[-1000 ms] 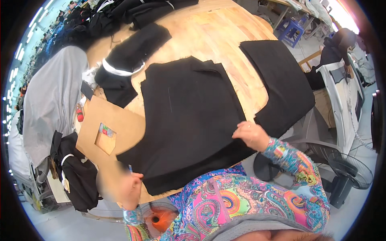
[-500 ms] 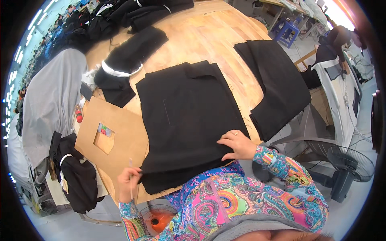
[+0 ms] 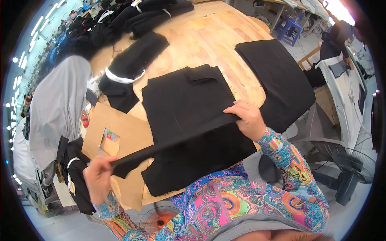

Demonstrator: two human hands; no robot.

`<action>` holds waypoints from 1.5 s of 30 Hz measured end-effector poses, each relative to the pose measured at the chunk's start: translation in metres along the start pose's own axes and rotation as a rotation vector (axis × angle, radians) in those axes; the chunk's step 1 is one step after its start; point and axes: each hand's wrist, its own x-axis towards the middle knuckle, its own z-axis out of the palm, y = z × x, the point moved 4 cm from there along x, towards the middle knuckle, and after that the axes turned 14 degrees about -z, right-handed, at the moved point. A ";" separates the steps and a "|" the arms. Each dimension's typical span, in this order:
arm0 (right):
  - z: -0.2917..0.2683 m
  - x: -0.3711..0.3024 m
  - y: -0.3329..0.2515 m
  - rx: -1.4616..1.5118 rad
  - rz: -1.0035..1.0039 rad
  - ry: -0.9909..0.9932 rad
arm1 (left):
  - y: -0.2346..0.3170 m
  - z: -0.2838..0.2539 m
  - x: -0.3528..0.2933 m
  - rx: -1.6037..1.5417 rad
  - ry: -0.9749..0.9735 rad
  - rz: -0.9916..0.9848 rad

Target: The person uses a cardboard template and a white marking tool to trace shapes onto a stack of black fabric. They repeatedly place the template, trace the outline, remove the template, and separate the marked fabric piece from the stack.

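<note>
A black fabric panel (image 3: 181, 100) with a faint pale line drawn on it lies on the wooden table. Its near edge is lifted and folded away from me, baring another black layer (image 3: 201, 162) beneath. My left hand (image 3: 97, 176) is closed on the panel's left corner; a thin pencil-like stick also seems to poke up from its fingers. My right hand (image 3: 248, 116) pinches the panel's right edge. Partly under the fabric on the left is a brown cardboard pattern (image 3: 128, 122) with a cut-out window.
More black cut pieces (image 3: 277, 76) lie at the right. A black bundle tied with white cloth (image 3: 124, 68) sits far left, near a grey cloth cover (image 3: 60, 108) and a small red-labelled bottle (image 3: 85, 119). Fans (image 3: 350, 168) stand below the table; a person (image 3: 337, 40) works at far right.
Both hands have lifted the panel's near edge and carried it away from me, uncovering the layer below. My left hand has moved outward to the left, my right hand farther from me.
</note>
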 end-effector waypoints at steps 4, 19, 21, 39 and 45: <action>-0.068 0.038 -0.029 0.097 -0.228 0.045 | 0.022 -0.056 -0.029 -0.266 0.533 0.336; -0.141 0.069 0.221 -0.289 0.229 -0.411 | 0.112 0.087 0.201 -0.794 0.156 0.180; -0.194 0.102 0.247 -0.644 0.121 -0.299 | 0.166 0.102 0.228 -0.815 0.229 0.352; -0.282 -0.126 0.356 -0.642 0.635 0.086 | 0.218 0.369 0.127 -0.629 -0.340 0.504; -0.262 -0.247 0.333 -0.668 0.815 -0.016 | 0.197 0.445 0.058 -0.433 -0.471 0.604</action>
